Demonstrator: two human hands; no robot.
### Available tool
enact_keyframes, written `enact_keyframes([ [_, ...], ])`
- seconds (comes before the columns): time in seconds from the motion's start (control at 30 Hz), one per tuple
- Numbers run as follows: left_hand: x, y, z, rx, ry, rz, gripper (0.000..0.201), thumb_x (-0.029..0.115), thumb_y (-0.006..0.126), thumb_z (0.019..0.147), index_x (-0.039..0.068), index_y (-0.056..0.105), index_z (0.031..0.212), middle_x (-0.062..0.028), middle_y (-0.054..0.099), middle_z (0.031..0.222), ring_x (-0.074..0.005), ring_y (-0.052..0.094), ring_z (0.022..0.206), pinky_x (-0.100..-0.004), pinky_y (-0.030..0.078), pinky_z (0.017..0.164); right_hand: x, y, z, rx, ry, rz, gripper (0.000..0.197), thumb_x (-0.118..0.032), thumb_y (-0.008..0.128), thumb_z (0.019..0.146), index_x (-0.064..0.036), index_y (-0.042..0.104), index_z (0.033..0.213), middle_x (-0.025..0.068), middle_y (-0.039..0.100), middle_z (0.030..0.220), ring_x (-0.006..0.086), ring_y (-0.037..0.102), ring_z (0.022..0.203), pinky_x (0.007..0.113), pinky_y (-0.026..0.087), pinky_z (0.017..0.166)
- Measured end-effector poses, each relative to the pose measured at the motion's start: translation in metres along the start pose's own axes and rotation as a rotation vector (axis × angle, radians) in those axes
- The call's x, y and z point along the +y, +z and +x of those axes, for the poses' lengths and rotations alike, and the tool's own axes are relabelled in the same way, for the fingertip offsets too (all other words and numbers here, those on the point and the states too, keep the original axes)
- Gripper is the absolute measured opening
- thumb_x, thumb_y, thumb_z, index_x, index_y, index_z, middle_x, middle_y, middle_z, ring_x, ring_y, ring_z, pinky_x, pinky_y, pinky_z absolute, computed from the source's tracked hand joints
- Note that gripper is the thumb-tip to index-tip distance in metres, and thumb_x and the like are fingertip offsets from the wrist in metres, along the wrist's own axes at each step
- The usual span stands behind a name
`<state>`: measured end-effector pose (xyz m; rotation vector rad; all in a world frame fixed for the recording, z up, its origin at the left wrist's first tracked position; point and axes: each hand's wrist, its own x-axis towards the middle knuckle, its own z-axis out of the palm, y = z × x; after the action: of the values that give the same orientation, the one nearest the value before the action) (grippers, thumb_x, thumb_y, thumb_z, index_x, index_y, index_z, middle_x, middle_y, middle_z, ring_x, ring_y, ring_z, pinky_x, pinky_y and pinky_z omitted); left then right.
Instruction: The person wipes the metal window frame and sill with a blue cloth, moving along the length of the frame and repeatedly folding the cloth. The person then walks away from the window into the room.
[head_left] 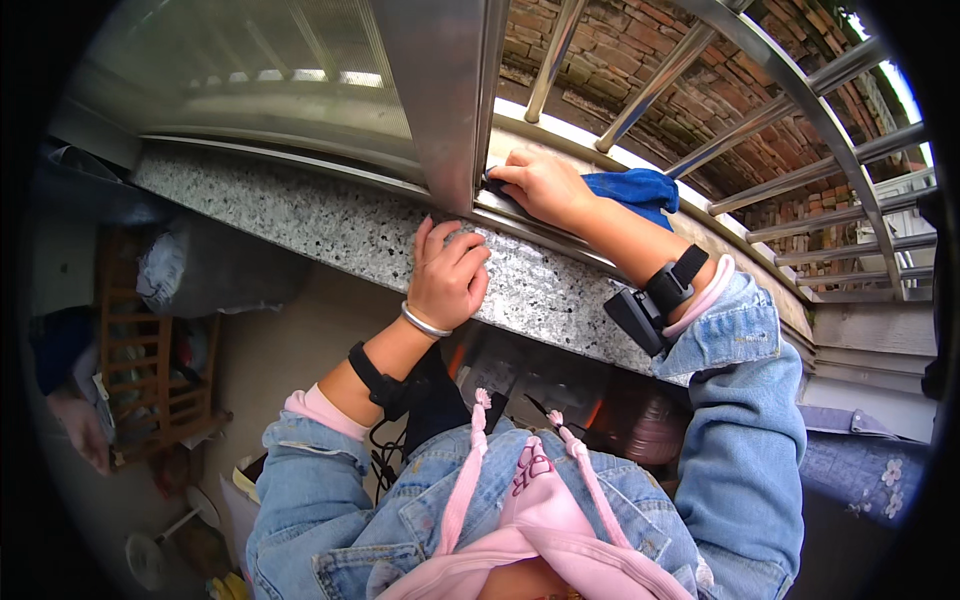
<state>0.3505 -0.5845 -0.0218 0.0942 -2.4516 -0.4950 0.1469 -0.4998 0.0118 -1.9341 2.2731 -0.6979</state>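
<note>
Cloth: my right hand (pixel 540 185) hides the blue cloth's (pixel 635 190) near end; it lies lengthwise along the window track (pixel 520 215)
Right grip: fingers flat, pressing the cloth
Left hand (pixel 447 275): curled over the granite sill (pixel 300 215), holding nothing

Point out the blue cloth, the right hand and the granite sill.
blue cloth (pixel 640 190), head view, on its bunched middle fold.
right hand (pixel 540 185), head view, on the back of the hand.
granite sill (pixel 300 215), head view, on its bare speckled top.
</note>
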Motion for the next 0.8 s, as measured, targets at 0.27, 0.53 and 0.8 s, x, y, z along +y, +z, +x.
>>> enact_keyframes([
  [0.27, -0.002, 0.002, -0.003, 0.015, 0.003, -0.004, 0.016, 0.009, 0.064, 0.07, 0.009, 0.065, 0.086, -0.0046, 0.061, 0.099, -0.0294, 0.05, 0.107, -0.05, 0.027, 0.105, -0.002, 0.004, -0.016, -0.057, -0.157, -0.08, 0.025, -0.015, 0.057, 0.075, -0.0074, 0.068, 0.096, 0.0112, 0.059, 0.095, 0.03, 0.054, 0.096, 0.039, 0.044, 0.085],
  [0.53, 0.003, -0.003, 0.004, -0.068, -0.098, 0.073, 0.061, 0.016, 0.06, 0.074, 0.009, 0.048, 0.133, -0.0081, 0.053, 0.094, -0.0281, 0.047, 0.093, -0.0511, 0.029, 0.102, -0.019, -0.008, 0.003, -0.078, 0.048, 0.014, 0.021, -0.025, 0.071, 0.074, -0.0051, 0.07, 0.081, 0.0132, 0.063, 0.086, 0.0306, 0.061, 0.082, 0.039, 0.049, 0.073],
  [0.8, 0.01, -0.003, 0.007, -0.097, -0.212, 0.154, 0.072, 0.024, 0.062, 0.073, 0.013, 0.04, 0.141, -0.0101, 0.048, 0.094, -0.0285, 0.045, 0.094, -0.0569, 0.025, 0.1, 0.006, -0.012, 0.041, -0.038, 0.252, 0.04, 0.052, -0.055, 0.077, 0.062, -0.0051, 0.065, 0.059, 0.0138, 0.061, 0.058, 0.0307, 0.062, 0.057, 0.039, 0.049, 0.054],
])
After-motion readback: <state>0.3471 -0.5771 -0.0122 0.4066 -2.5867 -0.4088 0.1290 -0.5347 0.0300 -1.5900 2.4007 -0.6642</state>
